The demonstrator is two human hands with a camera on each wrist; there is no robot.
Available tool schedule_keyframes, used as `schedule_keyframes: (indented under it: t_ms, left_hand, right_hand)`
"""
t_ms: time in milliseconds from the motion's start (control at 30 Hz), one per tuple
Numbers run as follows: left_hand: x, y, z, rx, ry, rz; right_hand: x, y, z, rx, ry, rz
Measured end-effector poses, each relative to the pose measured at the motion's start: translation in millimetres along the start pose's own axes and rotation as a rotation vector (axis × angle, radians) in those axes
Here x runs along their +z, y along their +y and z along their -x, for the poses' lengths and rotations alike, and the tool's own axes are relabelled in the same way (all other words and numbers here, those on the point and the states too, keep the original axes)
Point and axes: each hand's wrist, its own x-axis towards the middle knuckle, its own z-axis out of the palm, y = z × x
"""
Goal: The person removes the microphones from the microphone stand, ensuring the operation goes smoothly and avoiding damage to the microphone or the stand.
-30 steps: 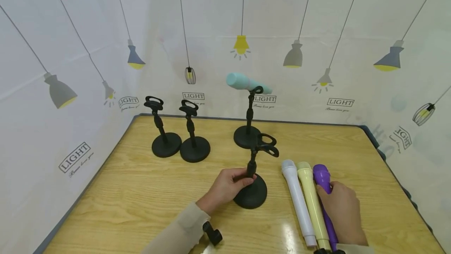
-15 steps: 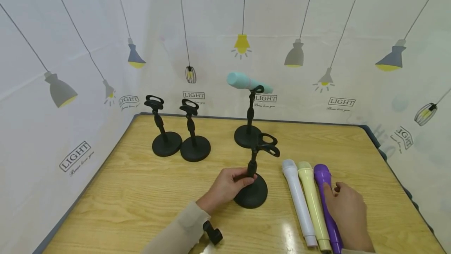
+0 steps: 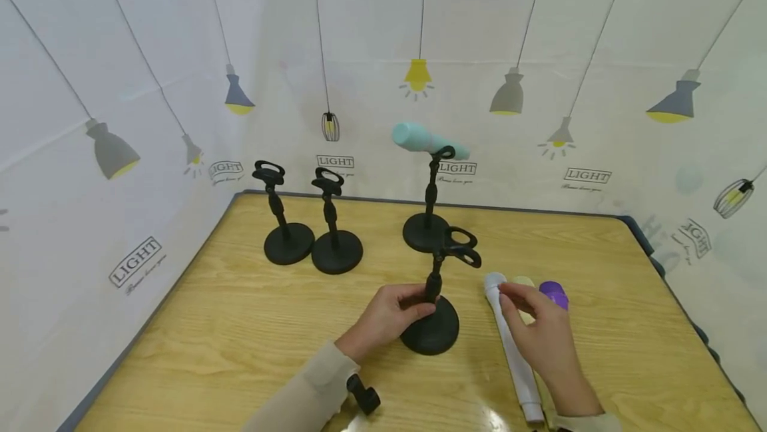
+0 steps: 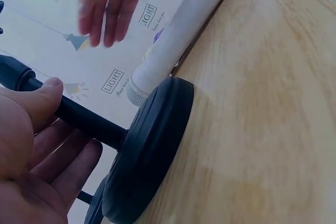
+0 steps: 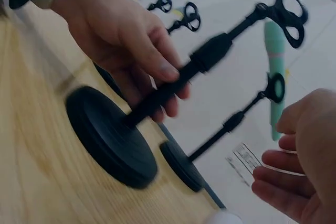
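My left hand (image 3: pixel 389 317) grips the pole of a black microphone stand (image 3: pixel 433 325), thumb on one side and fingers behind; its clip on top holds nothing. In the left wrist view the stand's round base (image 4: pixel 152 150) is close to the table. My right hand (image 3: pixel 539 329) hovers over the microphones with its fingers loosely extended, as the right wrist view also shows. Beneath it lie a white microphone (image 3: pixel 515 359), a pale yellow microphone (image 3: pixel 524 281) largely covered by the hand, and a purple microphone (image 3: pixel 554 293) whose head alone shows.
Behind stands another stand (image 3: pixel 427 231) with a mint-green microphone (image 3: pixel 419 138) in its clip. Two stands with unfilled clips, a left one (image 3: pixel 289 243) and a right one (image 3: pixel 337 251), are at the back left. A patterned sheet (image 3: pixel 359 19) surrounds the wooden table (image 3: pixel 240 325).
My right hand has left the purple microphone and moved left, over the white and yellow ones. The left hand keeps its grip on the stand. The head view has shifted slightly.
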Motion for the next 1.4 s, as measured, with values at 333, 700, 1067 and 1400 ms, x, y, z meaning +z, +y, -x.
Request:
schedule_keyframes:
  t_ms: [333,700,1067,1400]
  left_hand:
    - [4.6,-2.3,-1.3,0.017,0.042,0.008]
    - [5.5,1.1,-0.2,0.029,0.078,-0.012]
    - [5.7,4.9,-2.4,0.036,0.091,-0.068]
    - [6.3,4.5,-4.0,0.04,0.083,-0.073]
  right_hand:
    - [53.5,-36.7,-8.0,0.116,-0.12,-0.359]
    - [75.4,-55.8,-13.0,0.162,-0.095,-0.347]
    - [82.7,-58.6,-16.0,0.151,-0.069,-0.345]
    - [80.5,-46.3,-17.1,-0.007,-0.137,-0.4]
